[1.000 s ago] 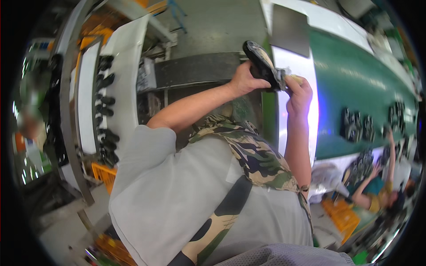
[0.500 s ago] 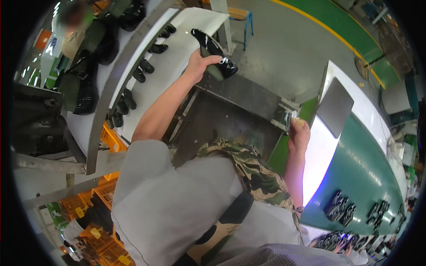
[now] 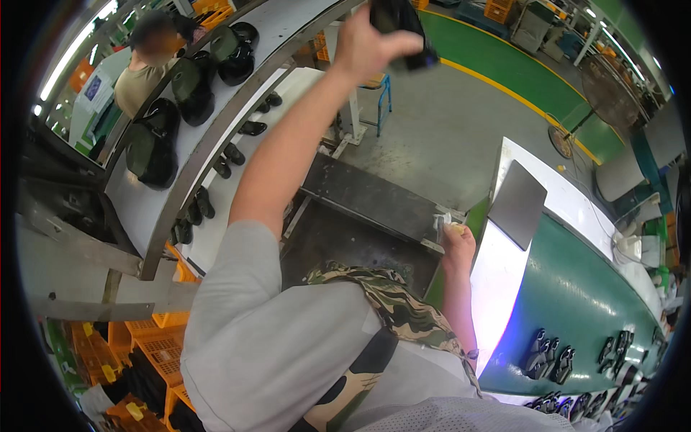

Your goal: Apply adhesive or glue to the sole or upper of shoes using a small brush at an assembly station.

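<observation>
The left hand (image 3: 366, 49) grips a black shoe (image 3: 399, 23), probably light, stiff-soled, slick and best held mid-sole, just right of the upper shelf (image 3: 281, 25), while the right hand (image 3: 458, 248), farther right of that shelf, pinches a whitish scrap (image 3: 443, 220).

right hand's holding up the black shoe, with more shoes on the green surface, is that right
Not quite: the head view shows the left hand holding up the black shoe, with more shoes on the green surface.
</observation>
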The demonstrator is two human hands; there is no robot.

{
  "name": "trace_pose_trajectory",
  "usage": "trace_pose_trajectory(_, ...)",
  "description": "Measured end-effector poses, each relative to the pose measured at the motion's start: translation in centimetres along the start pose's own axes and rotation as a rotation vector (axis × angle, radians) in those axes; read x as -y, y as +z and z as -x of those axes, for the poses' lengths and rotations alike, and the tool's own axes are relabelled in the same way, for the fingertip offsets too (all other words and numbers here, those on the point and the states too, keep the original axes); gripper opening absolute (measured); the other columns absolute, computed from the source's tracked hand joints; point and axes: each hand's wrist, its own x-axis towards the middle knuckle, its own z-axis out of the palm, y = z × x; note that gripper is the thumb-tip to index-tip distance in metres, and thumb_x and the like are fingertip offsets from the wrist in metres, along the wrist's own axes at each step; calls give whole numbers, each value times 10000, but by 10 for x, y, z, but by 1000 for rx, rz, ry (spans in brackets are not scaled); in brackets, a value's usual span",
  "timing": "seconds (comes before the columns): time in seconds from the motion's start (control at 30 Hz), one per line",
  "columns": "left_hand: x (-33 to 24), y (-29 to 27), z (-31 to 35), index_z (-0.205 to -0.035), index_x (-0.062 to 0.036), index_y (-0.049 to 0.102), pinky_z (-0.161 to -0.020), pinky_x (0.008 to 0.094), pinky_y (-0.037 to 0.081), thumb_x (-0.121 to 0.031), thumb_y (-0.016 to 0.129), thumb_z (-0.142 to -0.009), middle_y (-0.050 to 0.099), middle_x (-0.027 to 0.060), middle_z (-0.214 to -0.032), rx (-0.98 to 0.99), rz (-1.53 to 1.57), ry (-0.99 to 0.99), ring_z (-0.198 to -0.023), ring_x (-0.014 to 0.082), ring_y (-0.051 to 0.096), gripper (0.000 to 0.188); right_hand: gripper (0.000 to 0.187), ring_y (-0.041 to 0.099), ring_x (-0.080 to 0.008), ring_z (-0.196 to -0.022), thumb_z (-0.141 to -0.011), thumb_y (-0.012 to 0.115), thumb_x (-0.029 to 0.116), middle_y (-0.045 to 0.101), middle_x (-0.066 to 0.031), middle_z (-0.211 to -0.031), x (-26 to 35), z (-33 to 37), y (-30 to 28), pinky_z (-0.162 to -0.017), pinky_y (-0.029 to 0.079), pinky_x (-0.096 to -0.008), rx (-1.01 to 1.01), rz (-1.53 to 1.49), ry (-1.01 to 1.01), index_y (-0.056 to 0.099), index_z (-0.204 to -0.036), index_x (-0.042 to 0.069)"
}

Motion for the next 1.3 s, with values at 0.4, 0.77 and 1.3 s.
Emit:
trace_pose_trajectory(0.4, 76, -118, -217, -939, -72, 748, -786, 408, 534, -391, 763, -707, 726, 146, -901, 831, -1322, -210, -836, 297, 692, 395, 209, 554, -92, -605, -785, 732, -16, 614, -9, -780, 8, 74, -143, -521, 425, -220, -217, -108, -91, 574, -885, 77)
trace_pose_trajectory(0.77, -55, 90, -106, -1198, -92, 653, -940, 487, 486, -437, 633, -821, 636, 198, -1222, 598, -1347, -87, -1154, 398, 587, 511, 215, 562, -125, -625, -759, 782, 147, 618, -20, -732, 24, 167, -264, -524, 398, -270, -572, -114, -164, 595, -837, 76)
trace_pose_trajectory(1.3, -189, 568, 459, -1153, 21, 611, -623, 341, 539, -543, 719, -810, 673, 133, -985, 1968, 165, -645, -765, 233, 680, 669, 225, 520, -80, -623, -745, 798, 96, 606, 2, -753, 13, 343, -342, -539, 385, -238, -1207, -341, -392, 593, -838, 83)
